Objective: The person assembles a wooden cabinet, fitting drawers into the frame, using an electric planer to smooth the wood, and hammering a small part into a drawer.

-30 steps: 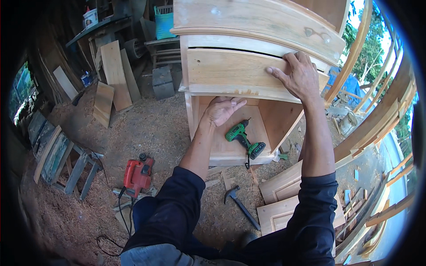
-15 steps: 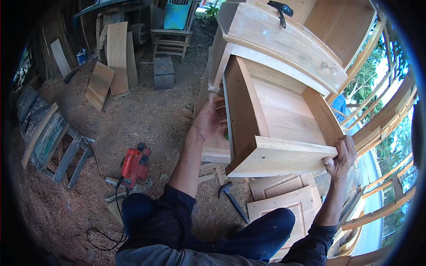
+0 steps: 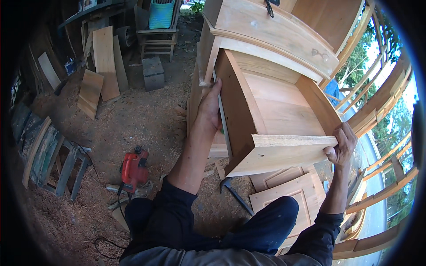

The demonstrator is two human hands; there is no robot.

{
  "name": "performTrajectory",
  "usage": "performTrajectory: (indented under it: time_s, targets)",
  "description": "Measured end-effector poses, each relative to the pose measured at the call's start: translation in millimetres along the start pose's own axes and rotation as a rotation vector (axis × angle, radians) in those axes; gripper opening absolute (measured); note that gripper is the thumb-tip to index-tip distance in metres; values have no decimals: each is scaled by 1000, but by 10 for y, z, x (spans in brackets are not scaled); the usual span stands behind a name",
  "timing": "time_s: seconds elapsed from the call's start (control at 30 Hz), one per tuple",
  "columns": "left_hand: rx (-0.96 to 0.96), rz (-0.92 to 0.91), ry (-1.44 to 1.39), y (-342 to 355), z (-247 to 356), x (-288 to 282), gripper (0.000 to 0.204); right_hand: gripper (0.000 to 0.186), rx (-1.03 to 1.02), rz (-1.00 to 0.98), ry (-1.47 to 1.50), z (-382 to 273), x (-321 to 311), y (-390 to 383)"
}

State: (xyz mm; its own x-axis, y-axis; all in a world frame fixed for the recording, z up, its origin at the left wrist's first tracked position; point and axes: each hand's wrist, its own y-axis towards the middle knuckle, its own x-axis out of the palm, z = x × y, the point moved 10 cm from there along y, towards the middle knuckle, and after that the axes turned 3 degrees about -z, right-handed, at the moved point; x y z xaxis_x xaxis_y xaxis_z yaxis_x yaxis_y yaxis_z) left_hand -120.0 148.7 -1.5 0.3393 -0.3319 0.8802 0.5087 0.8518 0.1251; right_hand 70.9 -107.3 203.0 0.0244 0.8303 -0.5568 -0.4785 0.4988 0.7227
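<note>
My left hand (image 3: 208,110) is closed at the left side of a pulled-out wooden drawer (image 3: 277,104), its thumb raised beside the cabinet's frame and its fingers mostly hidden. My right hand (image 3: 341,146) grips the drawer's front right corner, thumb on the outer face. The drawer tilts out of a pale wooden cabinet (image 3: 270,33), below an upper drawer front. A small green patch, partly hidden, shows behind my left hand.
A red corded power tool (image 3: 134,170), a hammer (image 3: 237,197) and panelled boards (image 3: 295,199) lie on the shavings-strewn ground. A weathered slatted wooden piece (image 3: 51,159) stands left; planks (image 3: 104,62) and a grey block (image 3: 153,73) are behind. Curved timbers (image 3: 381,195) line the right.
The drawer has come out from nearly closed, showing its inside and covering most of the green drill below. My left hand has moved from underneath up along its side; my right hand shifted right and down.
</note>
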Motion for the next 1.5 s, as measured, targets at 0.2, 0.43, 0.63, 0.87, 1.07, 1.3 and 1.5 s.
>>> performTrajectory:
  time_s: [0.2,0.43,0.63,0.87,1.07,1.3,1.5]
  targets:
    - [43,36,-14,-254,-84,167,51,80,33,-75,120,125,-35,-155]
    - [40,34,-63,-265,-121,181,48,80,46,-63,179,276,-180,27]
    - [52,-1,-66,-322,-210,-138,50,76,-29,-199,165,-247,-19,-408]
    - [80,-35,0,-227,-442,-599,54,71,-67,-248,128,-577,286,-906]
    - [146,-222,51,-239,-375,-446,56,31,-165,-295,106,-706,428,-1128]
    - [137,-157,44,-300,-363,-576,56,21,-178,-486,216,-748,424,-997]
    - [154,-131,132,-379,-580,-1085,57,15,-353,-726,207,-1117,950,-1530]
